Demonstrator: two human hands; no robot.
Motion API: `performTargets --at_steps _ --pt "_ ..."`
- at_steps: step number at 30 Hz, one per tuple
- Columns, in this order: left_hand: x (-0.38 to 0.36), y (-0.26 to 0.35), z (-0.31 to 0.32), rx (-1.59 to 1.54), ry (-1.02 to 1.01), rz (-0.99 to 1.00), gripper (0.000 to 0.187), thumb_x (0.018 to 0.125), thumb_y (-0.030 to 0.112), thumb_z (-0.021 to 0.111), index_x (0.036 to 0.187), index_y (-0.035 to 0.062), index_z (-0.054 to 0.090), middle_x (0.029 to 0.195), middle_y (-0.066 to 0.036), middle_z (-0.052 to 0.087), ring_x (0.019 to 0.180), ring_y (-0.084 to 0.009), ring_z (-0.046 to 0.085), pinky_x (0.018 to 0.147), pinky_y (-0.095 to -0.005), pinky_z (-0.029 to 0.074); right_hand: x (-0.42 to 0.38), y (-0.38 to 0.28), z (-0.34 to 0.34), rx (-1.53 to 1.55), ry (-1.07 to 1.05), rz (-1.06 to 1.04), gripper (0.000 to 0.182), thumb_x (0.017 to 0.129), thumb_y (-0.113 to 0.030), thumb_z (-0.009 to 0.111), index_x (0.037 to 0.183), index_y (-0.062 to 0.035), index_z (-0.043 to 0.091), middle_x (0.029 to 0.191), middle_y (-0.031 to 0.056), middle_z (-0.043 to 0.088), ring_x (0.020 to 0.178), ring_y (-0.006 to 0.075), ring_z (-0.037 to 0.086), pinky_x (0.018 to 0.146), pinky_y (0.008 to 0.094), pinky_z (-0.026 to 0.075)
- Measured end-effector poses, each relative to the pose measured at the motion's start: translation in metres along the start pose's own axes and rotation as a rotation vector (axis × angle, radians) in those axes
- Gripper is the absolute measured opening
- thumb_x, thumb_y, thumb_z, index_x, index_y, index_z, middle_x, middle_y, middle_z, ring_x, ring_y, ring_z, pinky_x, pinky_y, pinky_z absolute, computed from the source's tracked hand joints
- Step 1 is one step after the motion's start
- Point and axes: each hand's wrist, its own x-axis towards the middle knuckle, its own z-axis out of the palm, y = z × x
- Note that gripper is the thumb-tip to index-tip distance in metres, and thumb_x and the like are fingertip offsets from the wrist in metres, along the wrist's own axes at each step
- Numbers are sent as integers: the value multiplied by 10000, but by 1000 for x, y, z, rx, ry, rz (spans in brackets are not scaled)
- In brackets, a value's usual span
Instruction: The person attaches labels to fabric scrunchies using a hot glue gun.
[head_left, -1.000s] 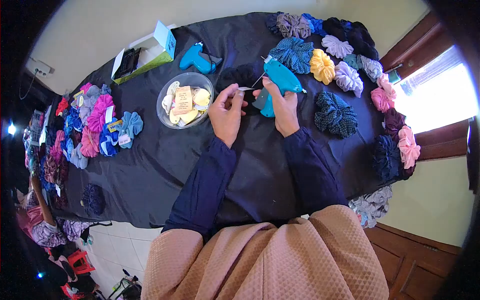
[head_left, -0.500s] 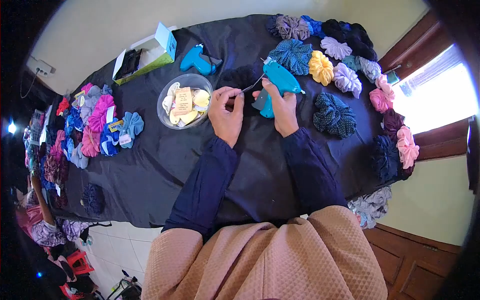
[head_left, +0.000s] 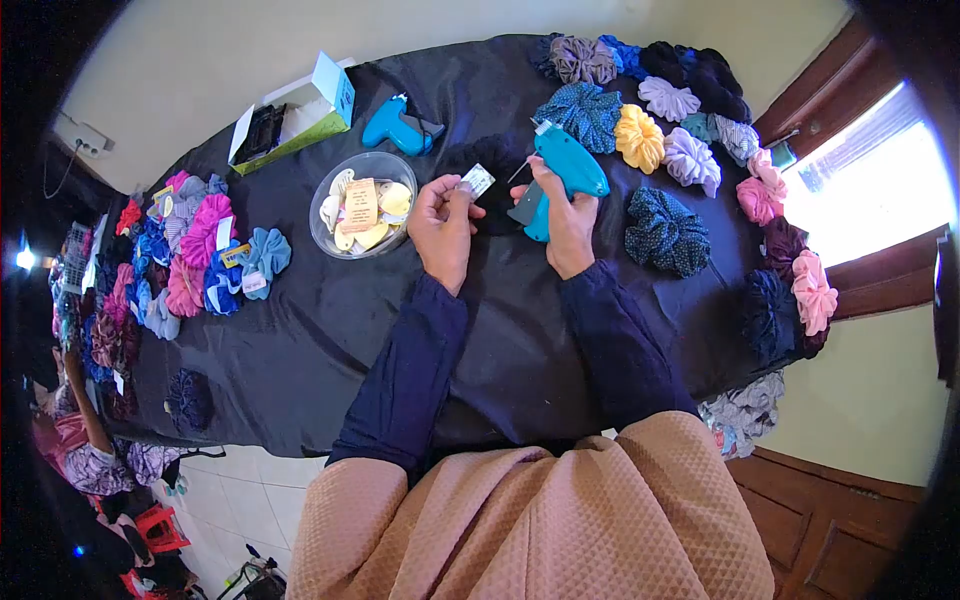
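Pinching a small white tag (head_left: 478, 180), the left hand (head_left: 445, 225) has its thumb and finger close together at one end, and that may be why the printed side can be seen. The other left fingers are curled in. The right hand (head_left: 568, 225) holds a teal tag gun (head_left: 570, 170) over the black cloth (head_left: 520, 370). Its thumb lies along the near side of the gun and its grip is closed around the handle, which seems a good way to keep the gun steady. Some right fingers are hidden, so one cannot tell how each one bends. The tag and the gun are near each other but apart, with a gap between. Just beyond the hands lies a dark fluffy thing (head_left: 485, 152), partly hidden. A clear tub (head_left: 360, 253) full of cards sits just left of the left hand, perhaps so it is easy to reach. A second teal gun (head_left: 398, 130) lies behind the tub, near an open box (head_left: 305, 142), maybe to be out of the way. A dotted scrunchie (head_left: 668, 232) rests to the right, well within reach.
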Motion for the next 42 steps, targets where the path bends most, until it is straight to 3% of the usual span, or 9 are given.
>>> performTargets --at_steps 10,13,22,27,42 --pt "3 -2 2 -87 28 41 194 919 42 578 1099 -27 554 918 -96 647 705 -114 651 520 -223 487 -3 -2 1 53 -58 54 214 879 -124 664 1055 -1 650 966 75 673 652 182 666 576 282 522" --pt "3 -2 2 -82 9 61 223 917 28 573 1129 -32 548 941 -103 645 721 -119 653 530 -224 497 -2 -2 -1 13 -63 54 276 883 -178 650 1080 15 634 1023 108 681 676 198 675 602 307 547" --pt "3 -3 2 -133 24 23 221 919 44 599 1120 -31 550 927 -94 651 685 -114 645 531 -225 501 -8 -8 0 66 -232 138 324 914 -210 600 1141 21 591 956 131 679 709 199 676 623 324 554" --pt "4 -5 0 -167 26 34 207 911 60 620 1091 -22 559 873 -74 655 653 -95 623 512 -216 477 -11 -10 3 23 -359 244 259 900 -188 635 1070 6 611 885 117 677 661 186 663 610 308 544" --pt "5 -6 -1 -168 9 27 162 912 86 630 1036 6 562 879 -75 676 637 -84 616 502 -212 453 -8 -10 0 -29 -374 308 205 904 -190 635 994 -7 623 833 79 652 655 177 658 594 304 534"
